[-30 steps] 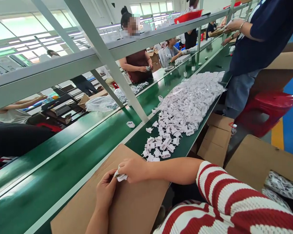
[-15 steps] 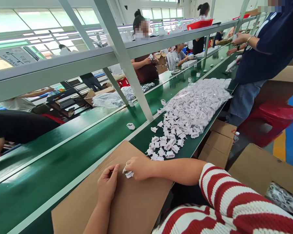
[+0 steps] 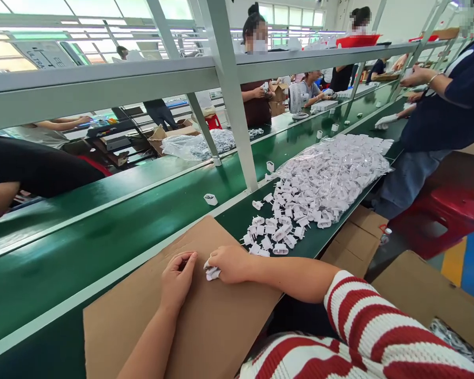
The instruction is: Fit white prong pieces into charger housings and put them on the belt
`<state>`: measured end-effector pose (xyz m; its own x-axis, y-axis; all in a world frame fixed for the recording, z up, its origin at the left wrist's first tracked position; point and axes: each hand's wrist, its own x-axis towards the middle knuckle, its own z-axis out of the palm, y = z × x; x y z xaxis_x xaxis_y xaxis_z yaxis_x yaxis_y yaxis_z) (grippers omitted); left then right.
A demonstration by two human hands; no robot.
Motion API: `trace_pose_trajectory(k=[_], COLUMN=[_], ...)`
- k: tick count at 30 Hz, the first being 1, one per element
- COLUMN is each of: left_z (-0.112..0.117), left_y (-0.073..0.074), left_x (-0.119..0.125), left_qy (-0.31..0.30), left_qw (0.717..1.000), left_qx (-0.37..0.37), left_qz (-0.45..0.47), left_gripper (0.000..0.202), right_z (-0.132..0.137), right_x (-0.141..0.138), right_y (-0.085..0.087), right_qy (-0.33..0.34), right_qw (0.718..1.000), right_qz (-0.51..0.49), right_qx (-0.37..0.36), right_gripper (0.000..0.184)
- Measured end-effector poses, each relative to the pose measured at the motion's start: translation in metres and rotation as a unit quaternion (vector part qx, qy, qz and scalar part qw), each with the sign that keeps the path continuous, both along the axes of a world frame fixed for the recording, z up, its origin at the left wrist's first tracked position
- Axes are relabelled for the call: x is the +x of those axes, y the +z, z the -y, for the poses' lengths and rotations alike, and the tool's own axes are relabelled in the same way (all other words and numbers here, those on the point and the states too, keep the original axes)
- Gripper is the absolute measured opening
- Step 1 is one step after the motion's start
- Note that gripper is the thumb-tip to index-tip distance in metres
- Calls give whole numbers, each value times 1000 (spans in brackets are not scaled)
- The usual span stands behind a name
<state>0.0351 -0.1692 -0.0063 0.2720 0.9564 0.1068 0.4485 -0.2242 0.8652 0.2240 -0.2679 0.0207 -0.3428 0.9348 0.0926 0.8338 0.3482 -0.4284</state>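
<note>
My right hand (image 3: 231, 264) is closed around white plastic plug parts (image 3: 212, 273) just above a flat cardboard sheet (image 3: 209, 326). How many pieces it grips I cannot tell. To its left, my left hand (image 3: 178, 279) is pinched, thumb against fingertips, over the same sheet; whatever it may hold is hidden. A small gap separates the two hands. Beyond my right hand lies a heap of loose white plug parts (image 3: 280, 231), running into a clear plastic bag (image 3: 335, 168) full of the same parts.
A green conveyor belt (image 3: 142, 231) runs past the sheet, carrying a white plug housing (image 3: 210, 199). A metal frame post (image 3: 237, 105) rises at the belt's edge. A co-worker in dark clothing (image 3: 442, 105) stands at right, near a red stool (image 3: 458, 210). Cardboard boxes (image 3: 353, 231) stand below the bench.
The camera view has shifted, moving the background rightward in the picture. Both my hands keep nearly the same pose, with the white plug parts still in my right hand.
</note>
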Motion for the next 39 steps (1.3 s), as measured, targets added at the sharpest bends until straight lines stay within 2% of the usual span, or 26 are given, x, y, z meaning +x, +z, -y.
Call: trace_pose_trajectory(k=[4, 8, 11, 13, 18, 20, 25, 28, 31, 34, 39], left_z=[-10, -40, -69, -89, -131, -144, -163, -163, -148, -118, -54], left_y=[-2, 5, 16, 21, 23, 20, 14, 16, 17, 13, -1], left_x=[4, 17, 41, 63, 114, 125, 131, 128, 114, 83, 13], left_qy=[6, 1, 13, 30, 48, 33, 44, 53, 42, 7, -76], left_qw=[999, 998, 993, 981, 972, 974, 980, 985, 992, 997, 997], left_qx=[-39, -40, 57, 110, 55, 42, 29, 36, 52, 54, -24], left_qz=[-7, -39, -103, -157, -224, -219, -192, -157, -110, -62, 12], left_gripper=[52, 59, 58, 66, 108, 105, 67, 60, 66, 70, 68], right_z=[1, 1, 0, -1, -4, -4, -4, -4, -3, -1, 2], right_x=[1, 2, 2, 2, 2, 1, -2, -2, -2, -3, -1], right_y=[2, 5, 4, 2, -5, -5, -1, -1, -4, -7, -2], right_qy=[-4, -8, -12, -12, -10, -8, -8, -2, -4, -12, -1], right_qw=[1000, 1000, 1000, 1000, 1000, 1000, 1000, 1000, 1000, 1000, 999], right_qz=[11, 14, -6, -11, -4, -1, 11, 17, 10, -1, -16], right_qx=[-1, -7, -18, -24, -13, -12, -22, -11, -5, 12, 32], right_gripper=[21, 18, 20, 26, 30, 32, 32, 30, 31, 28, 18])
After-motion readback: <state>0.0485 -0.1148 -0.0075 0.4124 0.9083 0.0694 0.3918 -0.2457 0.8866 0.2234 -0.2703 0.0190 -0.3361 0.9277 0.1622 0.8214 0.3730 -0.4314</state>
